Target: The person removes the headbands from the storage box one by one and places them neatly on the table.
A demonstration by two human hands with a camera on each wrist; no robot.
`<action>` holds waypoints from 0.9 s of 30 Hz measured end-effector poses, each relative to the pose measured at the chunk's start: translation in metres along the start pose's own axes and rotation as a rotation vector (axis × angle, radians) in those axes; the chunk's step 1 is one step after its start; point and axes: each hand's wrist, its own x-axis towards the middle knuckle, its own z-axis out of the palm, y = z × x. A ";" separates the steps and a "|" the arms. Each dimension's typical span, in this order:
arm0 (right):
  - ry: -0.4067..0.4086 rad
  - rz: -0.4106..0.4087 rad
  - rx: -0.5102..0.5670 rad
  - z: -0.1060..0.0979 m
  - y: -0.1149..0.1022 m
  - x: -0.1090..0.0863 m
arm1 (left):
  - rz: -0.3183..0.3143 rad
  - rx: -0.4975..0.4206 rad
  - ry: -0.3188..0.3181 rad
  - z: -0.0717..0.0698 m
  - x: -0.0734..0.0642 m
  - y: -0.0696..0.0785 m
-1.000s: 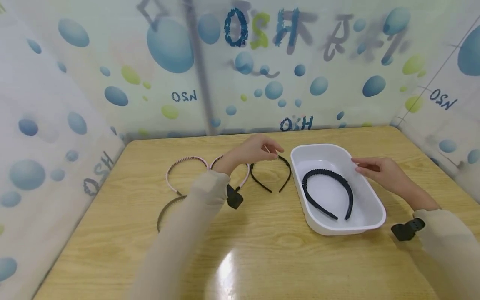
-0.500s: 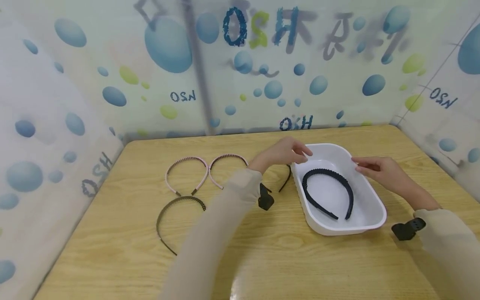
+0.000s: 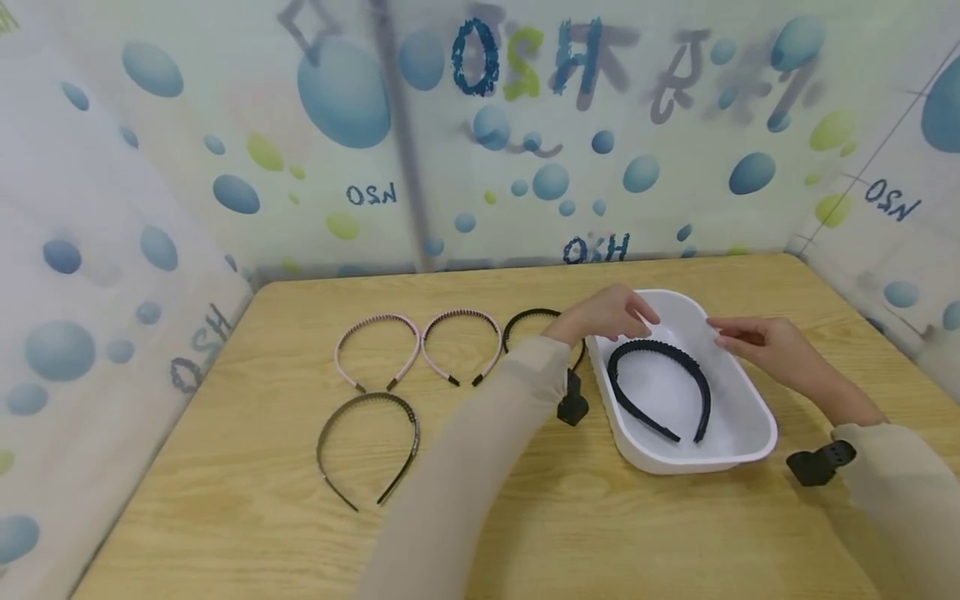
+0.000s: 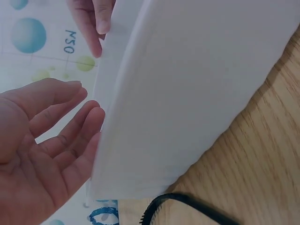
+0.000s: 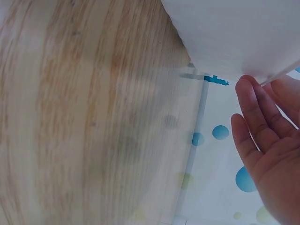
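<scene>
A white plastic basin (image 3: pixel 645 457) stands at the right of the table with a wide black headband (image 3: pixel 652 345) lying inside. My left hand (image 3: pixel 611 313) hovers over the basin's far left part, fingers loosely bent and nothing between them. In the left wrist view, that hand (image 4: pixel 51 145) has its fingertips close to the basin rim; contact is unclear. My right hand (image 3: pixel 772 348) pinches the basin's right rim, fingers (image 5: pixel 253 108) against the outer wall. Left of the basin lies a thin black headband (image 3: pixel 534 312), partly hidden by my left forearm.
Two pink headbands with dark teeth, one at the left (image 3: pixel 339 350) and one further right (image 3: pixel 461 312), lie on the wooden table (image 3: pixel 225 467). A dark grey headband (image 3: pixel 320 450) is nearer me. A patterned wall (image 3: pixel 480 192) rises behind.
My left hand has moved right, from above the thin black headband to over the basin's left part. My right hand stays on the rim, and the headbands lie as before.
</scene>
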 end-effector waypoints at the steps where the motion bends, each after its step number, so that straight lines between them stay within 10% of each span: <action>1: 0.001 -0.002 -0.001 0.000 0.000 0.000 | -0.015 0.001 0.009 0.001 0.002 0.001; 27: -0.009 0.012 -0.014 -0.002 -0.001 0.002 | -0.364 0.030 0.076 0.015 0.029 0.014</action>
